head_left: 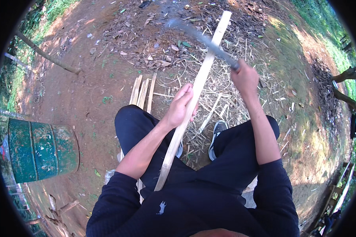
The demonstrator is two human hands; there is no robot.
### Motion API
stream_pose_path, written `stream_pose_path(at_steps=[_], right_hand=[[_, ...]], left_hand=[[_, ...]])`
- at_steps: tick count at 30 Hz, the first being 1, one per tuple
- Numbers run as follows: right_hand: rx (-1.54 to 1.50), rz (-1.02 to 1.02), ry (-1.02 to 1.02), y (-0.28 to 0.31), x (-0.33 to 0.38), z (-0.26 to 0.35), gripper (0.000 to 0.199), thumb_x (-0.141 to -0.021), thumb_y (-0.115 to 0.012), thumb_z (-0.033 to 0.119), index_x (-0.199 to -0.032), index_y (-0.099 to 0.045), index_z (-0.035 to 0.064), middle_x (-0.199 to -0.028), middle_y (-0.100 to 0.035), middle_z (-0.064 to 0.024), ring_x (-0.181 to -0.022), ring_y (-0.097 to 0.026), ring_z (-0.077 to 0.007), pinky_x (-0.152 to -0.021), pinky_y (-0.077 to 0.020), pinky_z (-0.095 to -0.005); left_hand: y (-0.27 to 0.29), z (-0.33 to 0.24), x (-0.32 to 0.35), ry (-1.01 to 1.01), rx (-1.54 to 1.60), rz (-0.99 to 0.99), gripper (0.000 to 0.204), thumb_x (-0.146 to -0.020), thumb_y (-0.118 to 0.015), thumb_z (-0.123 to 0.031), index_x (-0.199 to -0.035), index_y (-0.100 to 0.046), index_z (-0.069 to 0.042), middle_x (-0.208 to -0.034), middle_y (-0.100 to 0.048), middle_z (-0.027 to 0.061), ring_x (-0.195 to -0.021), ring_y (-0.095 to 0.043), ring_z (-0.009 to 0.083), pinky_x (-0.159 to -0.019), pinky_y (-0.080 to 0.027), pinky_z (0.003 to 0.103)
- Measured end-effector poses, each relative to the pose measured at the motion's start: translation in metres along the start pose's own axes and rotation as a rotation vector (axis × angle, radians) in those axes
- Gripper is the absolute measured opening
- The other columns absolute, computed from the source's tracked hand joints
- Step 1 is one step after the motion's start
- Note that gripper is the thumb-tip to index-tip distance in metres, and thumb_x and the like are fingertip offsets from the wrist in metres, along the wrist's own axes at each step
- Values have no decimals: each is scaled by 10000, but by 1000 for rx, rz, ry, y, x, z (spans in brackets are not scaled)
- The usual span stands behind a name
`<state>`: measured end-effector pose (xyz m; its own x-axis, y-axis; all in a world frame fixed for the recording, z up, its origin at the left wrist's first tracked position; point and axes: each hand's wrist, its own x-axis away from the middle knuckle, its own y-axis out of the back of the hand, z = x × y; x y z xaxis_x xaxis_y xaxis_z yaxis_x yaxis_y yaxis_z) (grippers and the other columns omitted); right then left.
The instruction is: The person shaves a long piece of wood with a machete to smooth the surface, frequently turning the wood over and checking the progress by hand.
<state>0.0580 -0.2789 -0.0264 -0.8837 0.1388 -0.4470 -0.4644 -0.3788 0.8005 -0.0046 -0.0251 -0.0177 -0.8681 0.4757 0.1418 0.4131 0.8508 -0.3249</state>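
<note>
My left hand (180, 106) is wrapped round the middle of a long pale bamboo strip (203, 73). The strip slants from my lap up and away to the right, its lower end against my body. In my right fist (246, 79) is the handle of a machete (197, 36). Its long grey blade, smeared by motion, crosses the strip's upper part and points to the far left. Whether blade and strip touch, I cannot tell. Several more pale strips (142, 93) lie on the ground beside my left knee, partly hidden by my leg.
Shavings (197, 144) litter the ground between and beyond my shoes (217, 136). A dented green metal drum (43, 150) stands at the left. A thin pole (47, 55) leans farther off, and branches (348, 75) stick in at the right.
</note>
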Motion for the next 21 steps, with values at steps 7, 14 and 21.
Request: stream_pose_path(at_steps=[7, 14, 21], right_hand=[[-72, 16, -112, 14, -1, -10, 156, -873, -660, 187, -805, -628, 50, -571, -633, -98, -492, -639, -211, -521, -538, -372], [-263, 211, 443, -4, 59, 53, 167, -720, -704, 110, -753, -544, 79, -576, -589, -82, -509, -626, -283, -472, -485, -406], [-101, 43, 574, -13, 58, 53, 202, -704, -699, 130, -730, -502, 93, -533, -547, -54, -442, -573, -231, -452, -453, -385]], left_hand=[[-5, 4, -15, 9, 31, -24, 243, -1066, -339, -309, -1068, -455, -95, -612, -505, 32, -440, -467, 66, -358, -401, 191], [12, 6, -23, -126, 133, -29, 223, -1041, -460, -291, -979, -519, -84, -748, -560, 7, -547, -556, 52, -435, -492, 207], [19, 8, -20, -134, 103, -14, 251, -1045, -458, -332, -959, -497, -100, -746, -518, -18, -577, -554, 28, -461, -512, 191]])
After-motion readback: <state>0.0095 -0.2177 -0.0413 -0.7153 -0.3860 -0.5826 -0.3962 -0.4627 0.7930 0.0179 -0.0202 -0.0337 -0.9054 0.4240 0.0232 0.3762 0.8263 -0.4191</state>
